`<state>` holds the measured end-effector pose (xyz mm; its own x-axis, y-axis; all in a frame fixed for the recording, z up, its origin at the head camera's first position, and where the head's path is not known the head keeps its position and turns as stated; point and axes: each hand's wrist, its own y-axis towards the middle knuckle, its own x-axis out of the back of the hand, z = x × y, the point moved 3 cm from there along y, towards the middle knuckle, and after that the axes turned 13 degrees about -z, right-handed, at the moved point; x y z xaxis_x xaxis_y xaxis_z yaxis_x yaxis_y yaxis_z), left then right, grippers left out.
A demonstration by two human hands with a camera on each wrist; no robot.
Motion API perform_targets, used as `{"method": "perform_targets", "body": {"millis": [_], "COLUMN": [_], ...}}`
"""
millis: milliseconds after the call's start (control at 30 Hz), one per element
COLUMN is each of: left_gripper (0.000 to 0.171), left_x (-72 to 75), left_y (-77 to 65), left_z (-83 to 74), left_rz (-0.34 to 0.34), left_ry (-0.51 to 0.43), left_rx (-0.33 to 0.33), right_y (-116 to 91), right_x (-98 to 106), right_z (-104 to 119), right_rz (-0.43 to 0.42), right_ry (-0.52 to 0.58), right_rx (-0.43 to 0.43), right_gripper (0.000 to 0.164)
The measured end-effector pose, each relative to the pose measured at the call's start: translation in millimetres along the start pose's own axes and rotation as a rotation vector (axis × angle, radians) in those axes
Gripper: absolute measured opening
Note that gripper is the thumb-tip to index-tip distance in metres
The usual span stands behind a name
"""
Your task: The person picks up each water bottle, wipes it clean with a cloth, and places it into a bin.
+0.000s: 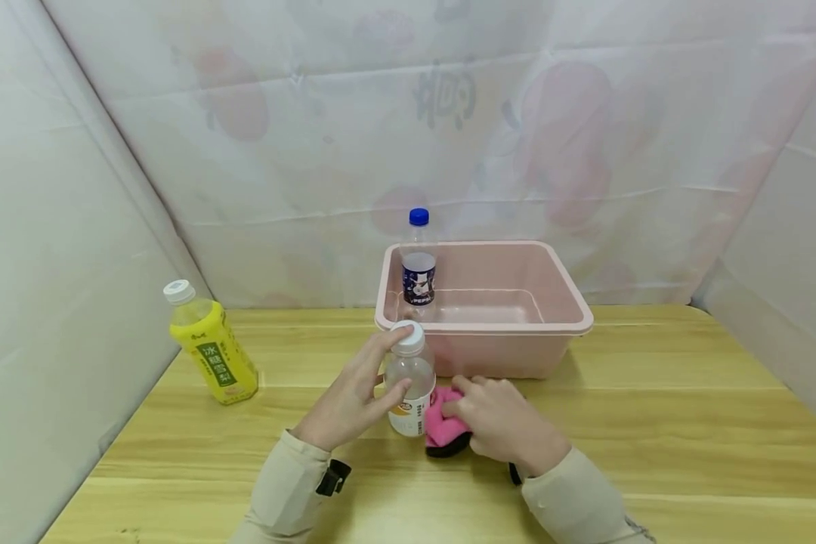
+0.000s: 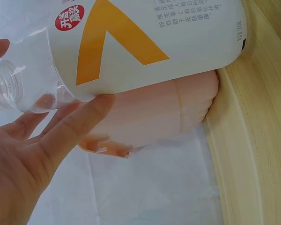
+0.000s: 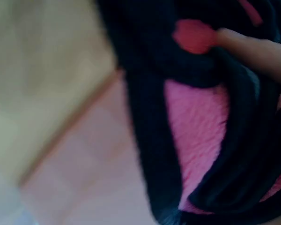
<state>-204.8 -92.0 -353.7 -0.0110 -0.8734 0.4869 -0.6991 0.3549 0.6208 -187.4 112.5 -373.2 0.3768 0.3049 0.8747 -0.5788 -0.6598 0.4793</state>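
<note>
Bright pink, black-edged cloth (image 1: 443, 428)

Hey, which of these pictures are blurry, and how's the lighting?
Head view: bright, soft shadow beside the tub; left wrist view: well lit, print on the bottle sharp; right wrist view: dimmest and blurriest, the cloth soft, background smeared.

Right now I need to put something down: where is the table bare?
The table is bare right of the pink basin and between the yellow bottle and left hand. It is crowded before the basin, where the left hand holds the white-labelled bottle and the right hand grips a pink cloth.
</note>
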Motion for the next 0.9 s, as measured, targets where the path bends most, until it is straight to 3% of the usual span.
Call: {"method": "perform_targets", "body": {"millis": [200,400,567,767,900], "left_gripper": [0.065,0.064,0.064,0.065,0.064], "left_x": [1.7,1.0,0.6,0.5,0.6], "left_y": [-0.1,0.0,-0.8,-0.4,-0.4], "left_z": [0.5,0.9,0.7,1.3,2.3], "left_rz": [-0.008,0.004,0.0,-0.009,-0.016], "left_ry": [0.0,-0.008,-0.001,0.009,0.021], "left_rx": [0.002,0.008,-0.001,-0.025,-0.02], "right_y": [0,1,2,4,3], "right_x": [-8,1,16,37,40], "right_z": [1,-4,-10,-18,-21], "right_rz": [0.027,-0.025,-0.174,-0.462,-0.527], "right_ry": [0.001,0.028,0.079,0.14,0.15], "right_rx": [0.0,-0.008,-0.02,0.0,0.012], "right_gripper": [0.035,0.041,0.056,0.064,0.063]}}
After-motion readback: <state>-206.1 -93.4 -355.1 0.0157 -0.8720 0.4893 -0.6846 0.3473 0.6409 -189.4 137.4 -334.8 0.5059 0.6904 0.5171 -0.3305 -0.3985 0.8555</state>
